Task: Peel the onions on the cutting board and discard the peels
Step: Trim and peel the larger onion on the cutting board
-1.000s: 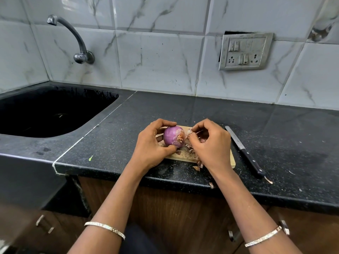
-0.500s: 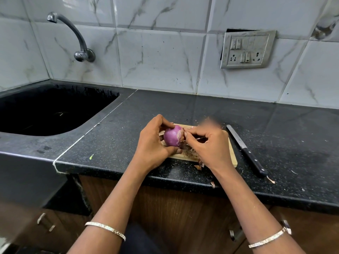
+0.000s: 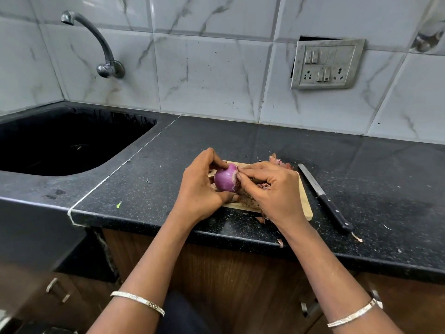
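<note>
Black speckled stone worktop [image 3: 265,141], glossy. Behind the worktop, white grey-veined marble-look wall tiles [image 3: 212,75]. Left of the worktop, black sunken sink [image 3: 134,150], with a curved grey metal tap [image 3: 96,42] on the wall above. Steel switch-and-socket plate [image 3: 326,65] on the wall above the worktop's right half. Below the worktop, brown wooden cabinet fronts [image 3: 240,273] with metal handles [image 3: 310,309].

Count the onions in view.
1. The purple onion is gripped in the left hand above the cutting board, with the right hand pinching at its end. More could be hidden behind the hands.
</note>
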